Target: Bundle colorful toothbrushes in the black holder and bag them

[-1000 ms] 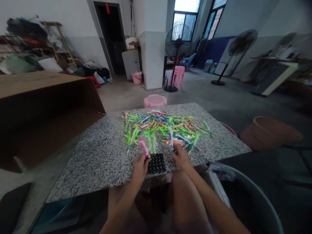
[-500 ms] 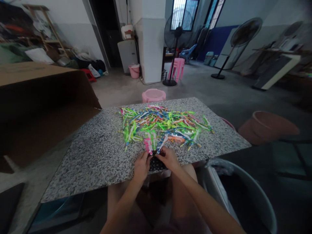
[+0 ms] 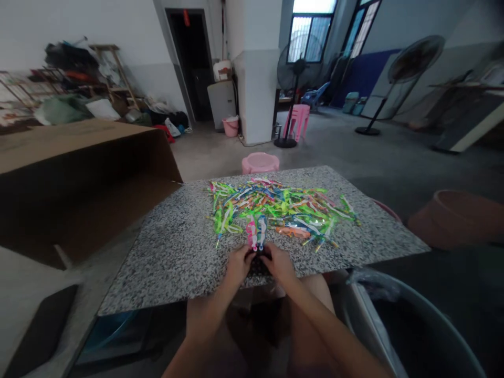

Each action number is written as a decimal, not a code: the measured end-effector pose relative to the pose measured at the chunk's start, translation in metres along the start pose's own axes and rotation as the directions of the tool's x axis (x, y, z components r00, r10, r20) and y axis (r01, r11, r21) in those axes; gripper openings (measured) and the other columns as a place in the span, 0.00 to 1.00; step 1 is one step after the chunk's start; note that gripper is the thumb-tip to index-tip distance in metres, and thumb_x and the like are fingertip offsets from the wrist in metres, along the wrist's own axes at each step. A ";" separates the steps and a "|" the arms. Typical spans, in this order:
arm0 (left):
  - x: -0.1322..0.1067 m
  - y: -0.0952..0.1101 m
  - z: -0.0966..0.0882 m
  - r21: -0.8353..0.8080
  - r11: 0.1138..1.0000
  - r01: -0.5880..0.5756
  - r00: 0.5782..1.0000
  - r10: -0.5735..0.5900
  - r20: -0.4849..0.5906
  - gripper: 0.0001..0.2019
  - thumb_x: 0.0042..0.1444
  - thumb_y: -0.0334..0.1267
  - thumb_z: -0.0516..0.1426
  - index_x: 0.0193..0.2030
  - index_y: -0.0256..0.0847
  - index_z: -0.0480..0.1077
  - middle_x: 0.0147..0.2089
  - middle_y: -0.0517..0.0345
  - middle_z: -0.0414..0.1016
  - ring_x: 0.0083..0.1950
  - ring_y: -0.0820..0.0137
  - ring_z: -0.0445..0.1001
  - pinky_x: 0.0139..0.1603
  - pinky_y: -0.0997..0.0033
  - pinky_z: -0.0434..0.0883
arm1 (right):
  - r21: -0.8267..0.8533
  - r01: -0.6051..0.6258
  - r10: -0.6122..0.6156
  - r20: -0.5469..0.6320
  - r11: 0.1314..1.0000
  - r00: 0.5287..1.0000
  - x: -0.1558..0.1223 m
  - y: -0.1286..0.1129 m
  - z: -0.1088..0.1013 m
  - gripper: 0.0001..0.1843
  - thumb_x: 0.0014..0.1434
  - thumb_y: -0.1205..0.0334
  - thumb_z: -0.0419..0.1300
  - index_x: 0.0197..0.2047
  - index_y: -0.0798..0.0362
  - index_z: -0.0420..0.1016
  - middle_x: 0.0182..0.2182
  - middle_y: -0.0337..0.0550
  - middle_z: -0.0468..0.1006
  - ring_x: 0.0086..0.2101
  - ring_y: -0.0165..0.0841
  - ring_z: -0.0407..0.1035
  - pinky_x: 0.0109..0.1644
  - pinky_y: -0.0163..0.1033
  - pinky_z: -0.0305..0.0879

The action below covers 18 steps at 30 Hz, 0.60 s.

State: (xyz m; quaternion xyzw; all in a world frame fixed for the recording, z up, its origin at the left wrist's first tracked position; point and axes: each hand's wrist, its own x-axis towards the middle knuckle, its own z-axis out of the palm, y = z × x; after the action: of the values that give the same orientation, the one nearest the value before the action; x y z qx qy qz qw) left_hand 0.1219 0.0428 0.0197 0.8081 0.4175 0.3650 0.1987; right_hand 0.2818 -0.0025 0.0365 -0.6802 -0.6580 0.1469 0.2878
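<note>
Pink and blue plastic strips (image 3: pixel 256 233) upright at black grid block (image 3: pixel 259 268), lower middle of frame; left hand (image 3: pixel 238 266) and right hand (image 3: pixel 279 264) meet there, fingers (image 3: pixel 249 257) curled narrow, grip unclear; granite tabletop (image 3: pixel 169 268) under them, green-orange strip heap (image 3: pixel 283 207) just above.

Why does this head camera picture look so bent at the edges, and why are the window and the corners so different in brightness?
Head view: the wide lens curves the walls and skews the granite slab; the window is washed out by glare at the top; the grey tub sinks into dark shadow; the standing fan looks slightly soft.
</note>
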 end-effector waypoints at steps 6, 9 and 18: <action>0.015 -0.048 -0.058 0.264 0.918 0.297 0.930 -0.216 -0.297 0.18 0.59 0.43 0.52 0.51 0.35 0.69 0.46 0.40 0.74 0.47 0.53 0.73 0.49 0.53 0.69 | 0.070 -0.093 0.113 -0.386 0.993 0.916 -0.039 0.073 -0.037 0.13 0.58 0.57 0.54 0.44 0.53 0.71 0.39 0.48 0.77 0.35 0.38 0.72 0.44 0.44 0.67; 0.018 -0.066 -0.077 0.157 0.918 0.366 0.923 -0.335 -0.189 0.15 0.55 0.40 0.53 0.46 0.36 0.72 0.35 0.47 0.77 0.40 0.56 0.75 0.45 0.57 0.70 | 0.035 -0.272 0.249 -0.528 0.962 0.812 -0.042 0.109 -0.071 0.13 0.58 0.57 0.52 0.41 0.54 0.71 0.36 0.48 0.78 0.32 0.38 0.70 0.42 0.44 0.66; -0.050 -0.041 -0.078 -0.621 0.559 0.549 0.759 -0.645 0.089 0.23 0.35 0.54 0.67 0.36 0.42 0.75 0.41 0.55 0.79 0.41 0.64 0.76 0.38 0.70 0.75 | -0.265 -0.370 0.269 -0.349 0.891 0.898 0.003 0.136 -0.120 0.11 0.54 0.69 0.56 0.40 0.54 0.76 0.37 0.49 0.79 0.36 0.36 0.72 0.39 0.37 0.62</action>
State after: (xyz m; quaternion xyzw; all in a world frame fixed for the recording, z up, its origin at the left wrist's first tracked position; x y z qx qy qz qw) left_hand 0.0214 0.0264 0.0238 0.4776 0.5380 0.4495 0.5295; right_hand 0.4621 -0.0192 0.0524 -0.8323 -0.4988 -0.0238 0.2407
